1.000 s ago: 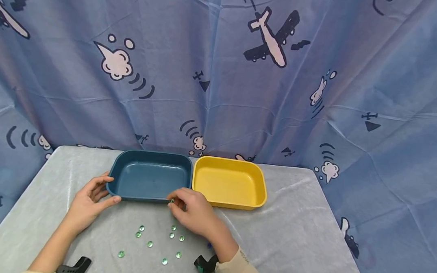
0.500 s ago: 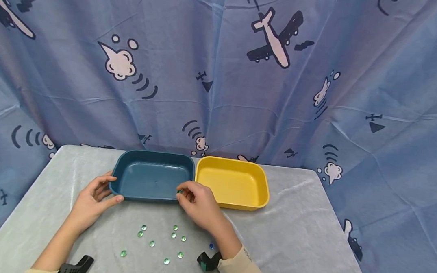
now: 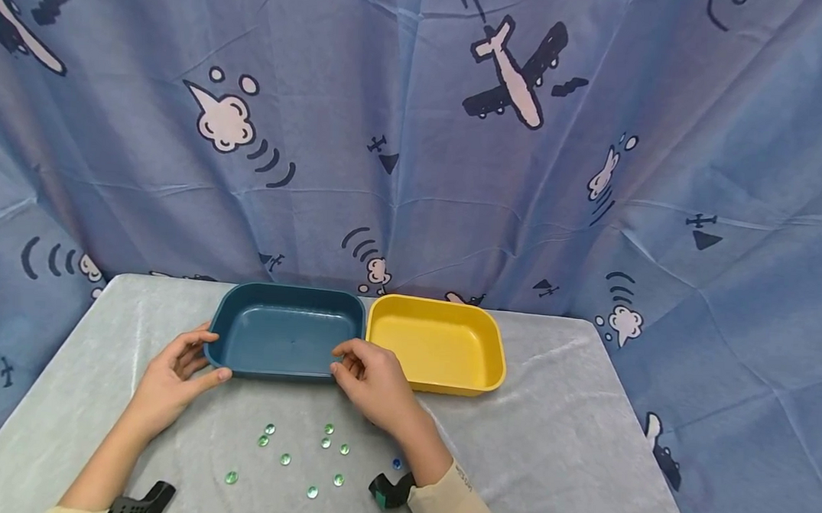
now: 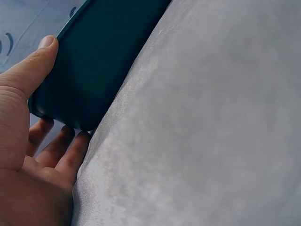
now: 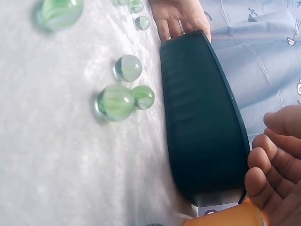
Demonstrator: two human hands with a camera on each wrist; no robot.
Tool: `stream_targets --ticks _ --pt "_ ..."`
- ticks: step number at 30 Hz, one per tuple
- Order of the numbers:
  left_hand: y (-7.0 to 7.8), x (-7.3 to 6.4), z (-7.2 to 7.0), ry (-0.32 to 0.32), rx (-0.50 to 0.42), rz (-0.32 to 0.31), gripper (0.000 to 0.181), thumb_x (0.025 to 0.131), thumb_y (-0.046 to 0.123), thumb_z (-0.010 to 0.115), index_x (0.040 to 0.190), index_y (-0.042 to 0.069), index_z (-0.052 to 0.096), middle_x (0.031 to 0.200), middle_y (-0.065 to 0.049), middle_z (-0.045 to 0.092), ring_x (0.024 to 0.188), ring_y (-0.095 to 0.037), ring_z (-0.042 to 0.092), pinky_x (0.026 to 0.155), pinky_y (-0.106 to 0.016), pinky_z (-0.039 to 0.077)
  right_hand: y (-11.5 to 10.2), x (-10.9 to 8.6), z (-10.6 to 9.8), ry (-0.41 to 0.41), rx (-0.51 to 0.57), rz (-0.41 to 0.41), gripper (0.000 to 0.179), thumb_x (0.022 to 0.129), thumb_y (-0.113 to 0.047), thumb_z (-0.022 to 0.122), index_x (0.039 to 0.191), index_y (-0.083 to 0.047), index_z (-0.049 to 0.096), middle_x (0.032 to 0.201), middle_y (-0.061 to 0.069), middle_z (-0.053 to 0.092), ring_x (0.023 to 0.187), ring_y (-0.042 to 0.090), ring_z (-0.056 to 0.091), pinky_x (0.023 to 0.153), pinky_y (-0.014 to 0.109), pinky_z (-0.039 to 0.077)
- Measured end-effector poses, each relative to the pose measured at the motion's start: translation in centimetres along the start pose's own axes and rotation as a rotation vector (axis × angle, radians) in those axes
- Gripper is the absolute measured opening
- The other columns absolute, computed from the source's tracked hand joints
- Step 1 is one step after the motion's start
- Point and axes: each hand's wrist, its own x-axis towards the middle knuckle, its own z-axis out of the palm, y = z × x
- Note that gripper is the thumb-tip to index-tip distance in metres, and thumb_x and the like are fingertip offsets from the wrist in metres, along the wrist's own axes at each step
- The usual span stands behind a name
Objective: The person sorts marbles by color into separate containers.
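In the head view, my left hand (image 3: pixel 166 387) holds the front-left corner of a dark blue plastic tray (image 3: pixel 284 331), its thumb at the front side and its fingers at the left end. Over the tray's front-right corner is my right hand (image 3: pixel 378 385), thumb and fingers bent loosely and apart. Nothing shows between those fingertips in the right wrist view, where the hand (image 5: pixel 280 165) is beside the tray's rim. Several clear green-swirled glass marbles (image 3: pixel 285 459) lie scattered on the cloth in front. One blue marble (image 3: pixel 396 463) lies near the right wrist.
A yellow tray (image 3: pixel 435 342) stands directly right of the blue one. Pale grey cloth (image 3: pixel 547 446) covers the table, and a blue printed curtain (image 3: pixel 320 130) hangs behind and at both sides. Each wrist wears a black camera mount (image 3: pixel 141 503).
My right hand moved slightly right and up over the blue tray's corner. The marble between its fingertips no longer shows there. My left hand stays on the tray.
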Motion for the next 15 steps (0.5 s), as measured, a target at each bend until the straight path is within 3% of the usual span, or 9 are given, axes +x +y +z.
stream_targets --ticks 15 --pt "0.07 0.0 0.09 0.006 -0.009 -0.004 0.064 0.098 0.009 0.085 0.15 -0.003 0.051 0.172 -0.028 0.032 0.131 0.012 0.047 0.1 -0.008 0.051 0.19 -0.17 -0.02 -0.035 -0.015 -0.006 0.015 0.105 -0.015 0.077 0.117 -0.005 0.077 0.089 -0.008 0.062 0.078 0.009 0.057 0.067 0.021 0.055"
